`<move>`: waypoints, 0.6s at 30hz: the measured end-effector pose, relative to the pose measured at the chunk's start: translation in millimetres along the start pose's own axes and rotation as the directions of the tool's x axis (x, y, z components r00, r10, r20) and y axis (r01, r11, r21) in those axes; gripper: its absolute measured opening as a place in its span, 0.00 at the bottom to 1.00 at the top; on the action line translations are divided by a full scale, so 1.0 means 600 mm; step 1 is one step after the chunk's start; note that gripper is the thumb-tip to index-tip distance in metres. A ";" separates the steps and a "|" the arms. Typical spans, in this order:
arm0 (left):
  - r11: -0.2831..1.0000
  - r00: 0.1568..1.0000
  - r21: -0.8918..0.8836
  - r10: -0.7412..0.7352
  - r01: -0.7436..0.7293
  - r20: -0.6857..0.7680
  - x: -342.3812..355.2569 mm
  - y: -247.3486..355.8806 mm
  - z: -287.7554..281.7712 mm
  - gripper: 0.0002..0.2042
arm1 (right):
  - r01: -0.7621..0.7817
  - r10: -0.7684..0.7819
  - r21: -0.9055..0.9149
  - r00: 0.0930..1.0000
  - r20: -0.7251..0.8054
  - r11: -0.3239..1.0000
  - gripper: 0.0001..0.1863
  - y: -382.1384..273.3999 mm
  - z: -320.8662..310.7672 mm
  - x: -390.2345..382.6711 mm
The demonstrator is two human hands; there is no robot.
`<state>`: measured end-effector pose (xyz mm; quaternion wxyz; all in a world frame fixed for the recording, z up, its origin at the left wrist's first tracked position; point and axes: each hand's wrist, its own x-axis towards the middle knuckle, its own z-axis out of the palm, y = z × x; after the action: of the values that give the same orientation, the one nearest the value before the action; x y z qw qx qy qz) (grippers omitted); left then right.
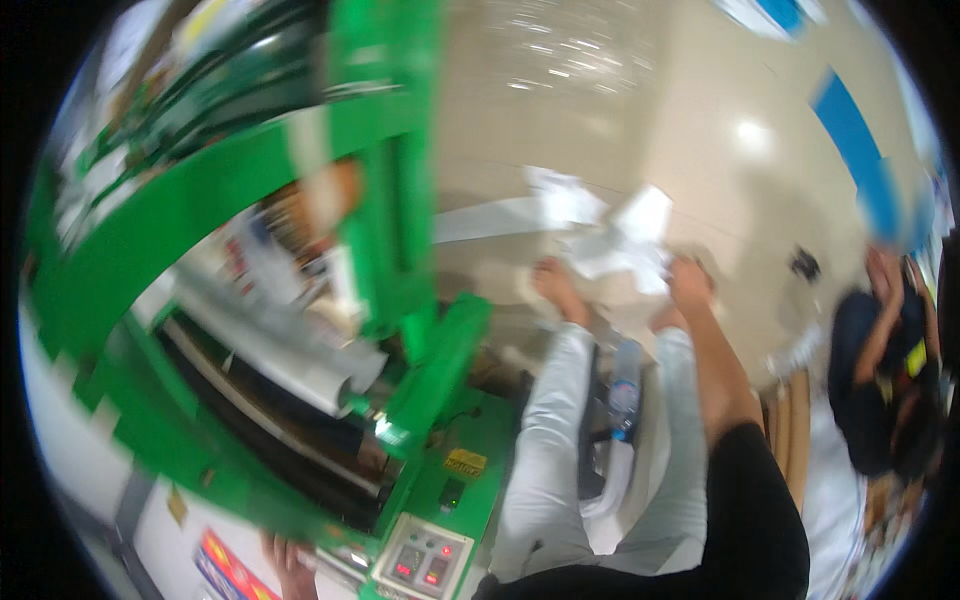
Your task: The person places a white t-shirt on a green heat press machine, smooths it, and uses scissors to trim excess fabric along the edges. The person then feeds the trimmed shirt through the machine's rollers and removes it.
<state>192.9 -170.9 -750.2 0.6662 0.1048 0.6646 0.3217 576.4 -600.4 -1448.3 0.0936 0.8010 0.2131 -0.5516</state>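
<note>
My right hand (692,282) reaches down past my right knee, low over the floor by my right foot. Its blurred fingers look closed at the edge of a crumpled white sheet (640,225), though the grip itself is smeared. More white sheet (565,200) lies beside it, joined or close to a long pale strip (490,219) that runs left toward the green machine (250,160). At the lower left my left hand (285,562) is by the machine's bottom edge, near its control panel (422,557); motion blur and the picture's edge obscure its fingers.
A roll of pale film (290,365) sits in the machine's frame. Between my legs stands a clear water bottle (624,390). Cardboard tubes (797,440) lie at right. Farther right another person (875,370) crouches beside a blue strip (855,140). Clear wrap (570,45) covers the floor ahead.
</note>
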 end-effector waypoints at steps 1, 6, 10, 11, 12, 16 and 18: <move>0.999 0.996 0.033 -0.040 0.037 0.080 0.000 0.004 -0.010 0.22 | 0.119 -0.118 0.020 0.991 -0.065 0.993 0.21 -0.021 -0.024 -0.056; 0.944 0.997 0.327 0.060 -0.039 -0.055 0.014 0.004 -0.044 0.22 | 0.469 -0.475 0.120 0.880 0.025 0.875 0.33 -0.196 -0.120 -0.270; 0.941 1.000 0.339 0.025 -0.022 -0.004 0.021 -0.008 -0.039 0.21 | 0.841 -0.851 0.202 0.438 0.288 0.501 0.16 -0.391 -0.208 -0.385; 0.942 1.000 0.335 0.015 -0.017 0.008 0.023 -0.010 -0.037 0.21 | 0.852 -0.919 0.347 0.344 0.195 0.393 0.15 -0.450 -0.232 -0.412; 0.943 1.000 0.332 0.001 -0.001 0.001 0.023 -0.012 -0.035 0.21 | 0.854 -0.923 0.352 0.343 0.173 0.383 0.15 -0.509 -0.258 -0.431; 0.933 1.000 0.359 -0.004 -0.002 0.018 0.022 -0.019 -0.028 0.22 | 0.968 -0.928 -0.058 0.215 -0.305 0.243 0.16 -0.770 -0.371 -0.413; 0.929 1.000 0.370 0.001 0.001 -0.004 0.017 -0.022 -0.022 0.21 | 0.887 -0.863 -0.244 0.264 -0.430 0.393 0.15 -0.871 -0.428 -0.367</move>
<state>183.3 -179.1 -767.6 0.6332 0.2279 0.7147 0.1907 494.6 -87.9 -1104.4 -0.3019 0.6619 0.6216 -0.2905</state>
